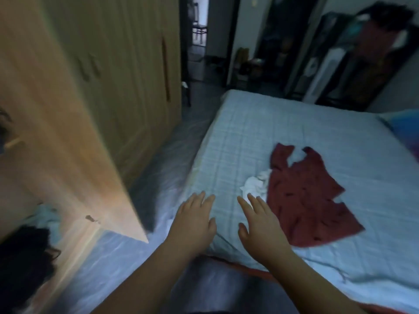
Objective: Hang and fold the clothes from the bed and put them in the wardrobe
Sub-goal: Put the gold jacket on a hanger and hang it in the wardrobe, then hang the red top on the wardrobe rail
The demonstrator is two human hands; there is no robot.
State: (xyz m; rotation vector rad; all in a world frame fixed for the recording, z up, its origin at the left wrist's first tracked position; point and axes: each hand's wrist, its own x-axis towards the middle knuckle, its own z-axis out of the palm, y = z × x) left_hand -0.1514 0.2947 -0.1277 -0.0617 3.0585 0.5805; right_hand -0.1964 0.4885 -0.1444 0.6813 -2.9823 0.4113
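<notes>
A dark red garment (pixel 303 196) lies spread flat on the bed (pixel 260 132), which has a light blue checked sheet. A crumpled white cloth (pixel 255 184) sits at the red garment's left edge. My left hand (pixel 195 220) and my right hand (pixel 258 220) hover palm-down over the near corner of the bed, fingers apart, holding nothing. My right fingertips are just short of the white cloth. The wooden wardrobe (pixel 127 82) stands to the left, with one open door (pixel 59 141) swung out close to me.
Dark clothes (pixel 20 264) and a light blue item (pixel 47 214) lie low inside the open wardrobe at bottom left. A narrow strip of floor (pixel 172 150) runs between wardrobe and bed toward a doorway (pixel 199 41). A dark rack with clothes (pixel 374 48) stands at the far right.
</notes>
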